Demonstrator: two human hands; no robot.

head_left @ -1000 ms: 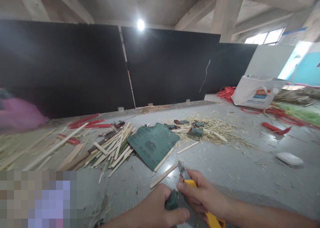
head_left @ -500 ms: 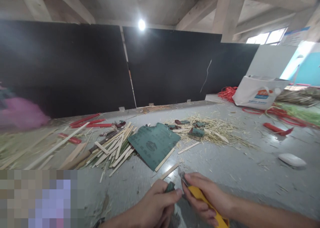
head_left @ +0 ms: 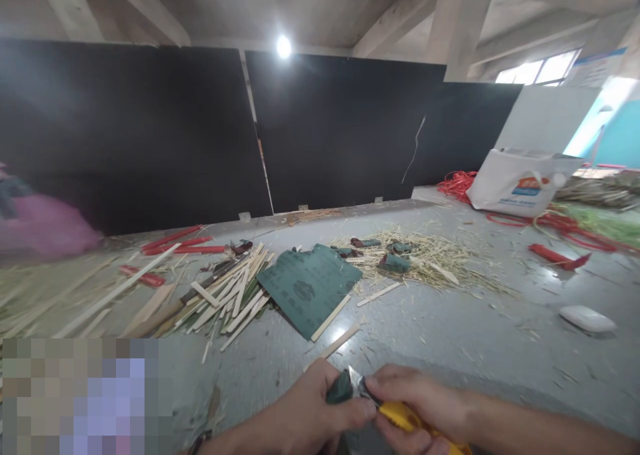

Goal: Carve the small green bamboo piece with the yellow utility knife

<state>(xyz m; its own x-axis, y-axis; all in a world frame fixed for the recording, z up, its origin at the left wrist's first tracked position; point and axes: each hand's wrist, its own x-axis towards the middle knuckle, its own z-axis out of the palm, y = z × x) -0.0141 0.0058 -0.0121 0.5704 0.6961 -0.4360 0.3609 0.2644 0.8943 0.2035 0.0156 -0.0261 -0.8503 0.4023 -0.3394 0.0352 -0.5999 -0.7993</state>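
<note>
At the bottom edge, my left hand (head_left: pixel 313 415) is closed on a small dark green piece (head_left: pixel 340 388), pinched between thumb and fingers. My right hand (head_left: pixel 420 405) grips a yellow utility knife (head_left: pixel 400 416); its short metal blade points left and meets the green piece between both hands. The knife's handle runs back under my palm. Both hands hover just above the grey table (head_left: pixel 450 335).
A green sandpaper sheet (head_left: pixel 307 285) lies ahead, with a heap of bamboo strips (head_left: pixel 225 298) to its left and straw with green scraps (head_left: pixel 415 258) to its right. Red sticks (head_left: pixel 175 245), a white bag (head_left: pixel 517 182) and a white soap-like object (head_left: pixel 586 318) lie farther off.
The blade has swung down from pointing up and away to lie against the green piece. Both hands have drawn closer to me and lower in view.
</note>
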